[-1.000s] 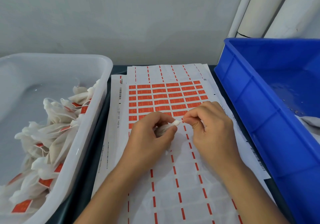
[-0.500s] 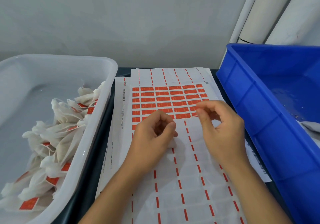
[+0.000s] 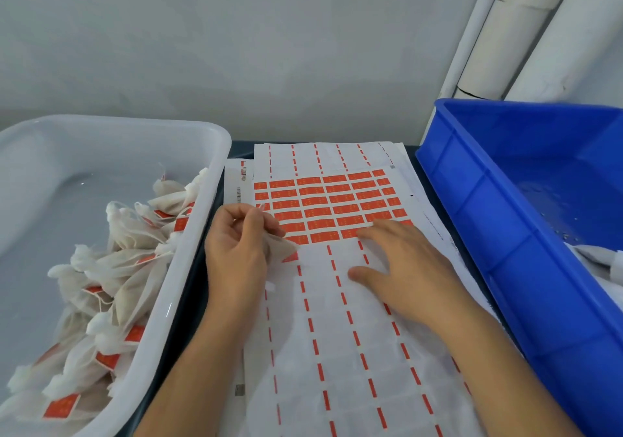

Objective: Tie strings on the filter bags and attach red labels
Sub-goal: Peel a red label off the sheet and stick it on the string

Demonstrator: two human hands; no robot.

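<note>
- The left hand (image 3: 236, 251) sits over the left edge of the label sheet (image 3: 337, 335), fingers curled round a filter bag (image 3: 279, 246); a corner of the bag juts out to the right, just above a loose red label (image 3: 290, 257).
- A thin string (image 3: 259, 208) seems pinched at the left fingertips; it is too fine to be sure.
- The right hand (image 3: 414, 268) lies flat on the sheet, fingers straight and spread, holding nothing; its fingertips touch the near row of red labels (image 3: 330, 207).
- The sheet lies mid-desk on other sheets; its near part is stripped, with only red dashes left.
- A white tub (image 3: 188, 268) at left holds finished bags (image 3: 111, 268) with red tags.
- A blue crate (image 3: 505, 234) stands at right, with a bit of white material in its near corner.
- White pipes (image 3: 526, 25) rise at the far right.
</note>
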